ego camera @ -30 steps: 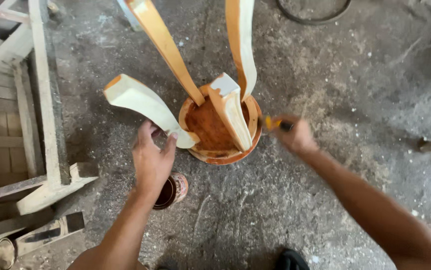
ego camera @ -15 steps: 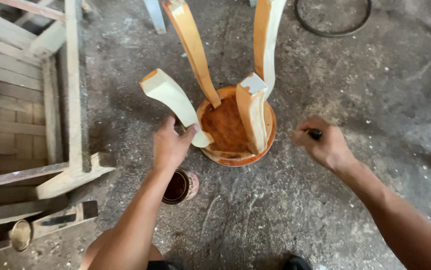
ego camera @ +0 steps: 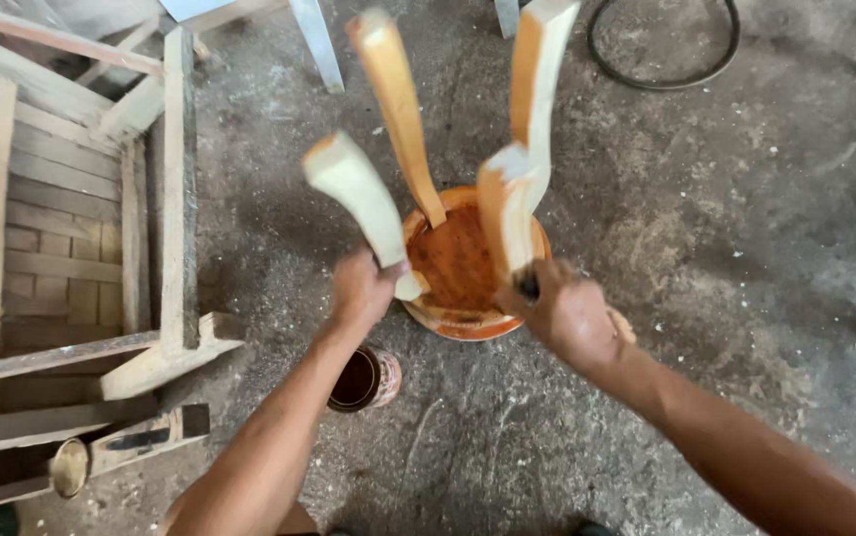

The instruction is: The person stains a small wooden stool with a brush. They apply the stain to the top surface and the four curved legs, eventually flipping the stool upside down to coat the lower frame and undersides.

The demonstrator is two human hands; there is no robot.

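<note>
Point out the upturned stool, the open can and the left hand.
stool point(ego camera: 456, 260): head view, underside of seat.
can point(ego camera: 356, 380): head view, dark inside.
left hand point(ego camera: 361, 291): head view, back of hand.

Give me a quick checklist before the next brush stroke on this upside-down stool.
1. Left hand grips the pale stool leg: ok.
2. Right hand holds a brush handle against the near leg: ok; bristles cannot tell.
3. Stool seat down on the floor: ok.
4. Open can upright by the left forearm: ok, though close.
5. Pale leg coated: not ok.
</note>
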